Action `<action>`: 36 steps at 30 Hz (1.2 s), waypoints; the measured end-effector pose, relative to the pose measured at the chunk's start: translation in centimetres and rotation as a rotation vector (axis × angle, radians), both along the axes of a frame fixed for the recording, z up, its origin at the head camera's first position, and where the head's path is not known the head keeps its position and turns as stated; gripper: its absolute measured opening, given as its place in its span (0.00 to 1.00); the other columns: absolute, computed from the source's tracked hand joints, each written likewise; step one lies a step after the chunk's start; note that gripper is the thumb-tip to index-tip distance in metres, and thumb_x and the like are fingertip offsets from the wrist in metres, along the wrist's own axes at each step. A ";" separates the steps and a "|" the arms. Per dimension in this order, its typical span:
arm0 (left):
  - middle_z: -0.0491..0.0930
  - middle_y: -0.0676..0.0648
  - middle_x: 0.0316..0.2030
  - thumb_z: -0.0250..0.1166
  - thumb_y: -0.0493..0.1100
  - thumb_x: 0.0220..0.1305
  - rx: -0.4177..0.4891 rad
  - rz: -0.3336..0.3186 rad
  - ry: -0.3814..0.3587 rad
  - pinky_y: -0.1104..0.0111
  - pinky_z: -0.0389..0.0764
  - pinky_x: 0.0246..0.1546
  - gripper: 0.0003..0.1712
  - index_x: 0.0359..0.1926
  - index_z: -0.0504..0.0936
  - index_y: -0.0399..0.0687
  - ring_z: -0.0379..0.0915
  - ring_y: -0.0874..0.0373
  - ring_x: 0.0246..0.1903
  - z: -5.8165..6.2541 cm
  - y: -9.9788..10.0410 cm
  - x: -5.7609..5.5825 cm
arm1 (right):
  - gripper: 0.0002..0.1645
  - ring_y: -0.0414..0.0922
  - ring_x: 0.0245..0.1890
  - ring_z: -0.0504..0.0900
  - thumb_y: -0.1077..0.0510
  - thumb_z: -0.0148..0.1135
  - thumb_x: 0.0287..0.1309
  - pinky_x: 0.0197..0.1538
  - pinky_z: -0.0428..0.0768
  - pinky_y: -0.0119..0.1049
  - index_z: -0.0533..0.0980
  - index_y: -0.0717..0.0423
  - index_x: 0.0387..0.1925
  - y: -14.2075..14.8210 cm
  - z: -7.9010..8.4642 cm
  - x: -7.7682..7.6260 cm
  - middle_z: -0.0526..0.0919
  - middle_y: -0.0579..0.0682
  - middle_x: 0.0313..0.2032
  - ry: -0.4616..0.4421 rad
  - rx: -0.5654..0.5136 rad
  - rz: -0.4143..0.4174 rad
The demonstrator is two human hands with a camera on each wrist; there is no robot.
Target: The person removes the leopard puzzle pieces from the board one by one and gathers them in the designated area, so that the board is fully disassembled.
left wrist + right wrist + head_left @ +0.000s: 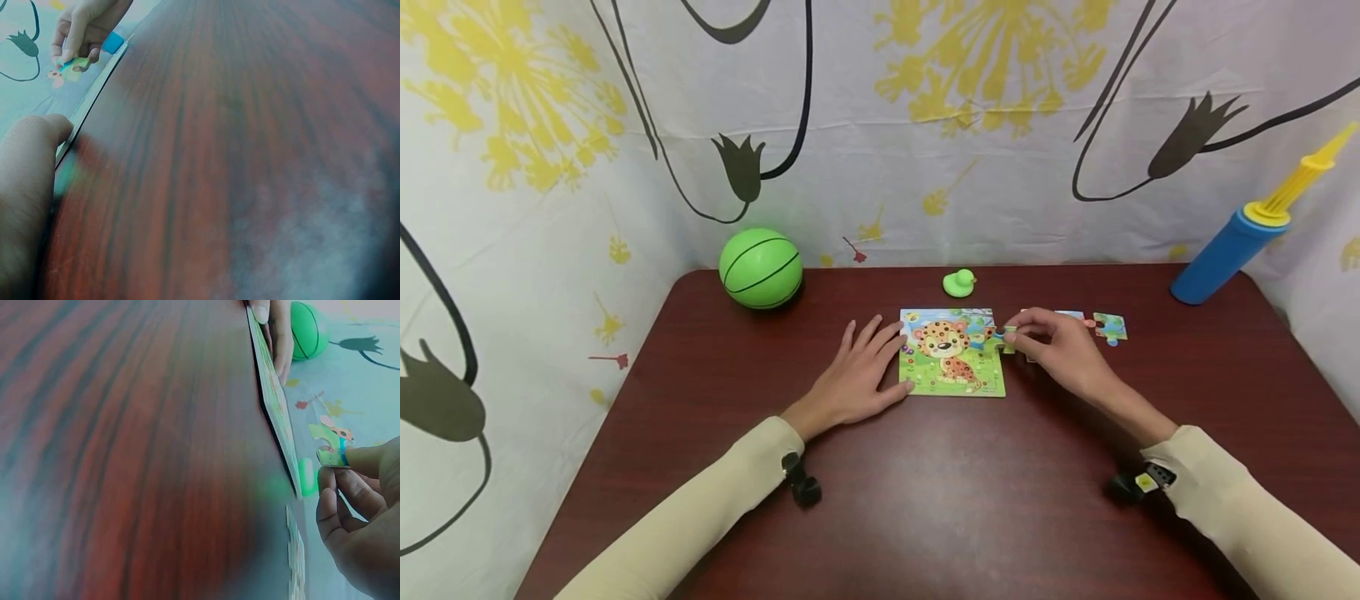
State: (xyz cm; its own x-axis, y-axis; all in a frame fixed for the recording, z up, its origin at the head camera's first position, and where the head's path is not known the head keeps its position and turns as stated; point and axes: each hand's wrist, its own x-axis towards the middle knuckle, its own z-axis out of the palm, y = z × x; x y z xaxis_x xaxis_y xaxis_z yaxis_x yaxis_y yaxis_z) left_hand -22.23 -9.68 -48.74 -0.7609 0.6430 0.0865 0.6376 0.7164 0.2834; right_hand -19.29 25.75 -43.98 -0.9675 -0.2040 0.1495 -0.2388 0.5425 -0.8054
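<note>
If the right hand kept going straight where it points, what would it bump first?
Probably the puzzle, just ahead of the right hand and the piece it pinches. The hand looks raised, though, so it might pass over instead.

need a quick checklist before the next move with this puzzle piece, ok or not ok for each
1. Grip of the right hand on the puzzle piece: ok, pinched.
2. Left hand on the puzzle: ok, touching its left edge.
3. Puzzle flat on the table: ok.
4. Puzzle piece seated: not ok, held raised in the right wrist view.
5. All loose pieces visible: not ok, the right hand partly covers some.
6. Fit of the puzzle piece: cannot tell.
</note>
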 end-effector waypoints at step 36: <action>0.55 0.49 0.87 0.53 0.74 0.80 -0.032 -0.001 0.029 0.36 0.37 0.83 0.48 0.86 0.63 0.50 0.39 0.44 0.88 -0.1 0.0 0.0 | 0.15 0.32 0.34 0.81 0.59 0.70 0.76 0.36 0.75 0.23 0.86 0.62 0.58 10.8 0.1 2.7 0.87 0.33 0.38 0.106 0.105 -0.247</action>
State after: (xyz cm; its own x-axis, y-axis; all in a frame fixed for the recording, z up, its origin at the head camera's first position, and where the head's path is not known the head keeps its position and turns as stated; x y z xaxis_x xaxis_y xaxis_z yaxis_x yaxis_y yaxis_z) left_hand -22.24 -9.69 -48.84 -0.7577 0.6467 0.0877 0.6460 0.7241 0.2416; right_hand -16.58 36.53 -43.86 -0.9698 0.0162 0.2434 -0.1693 0.6737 -0.7193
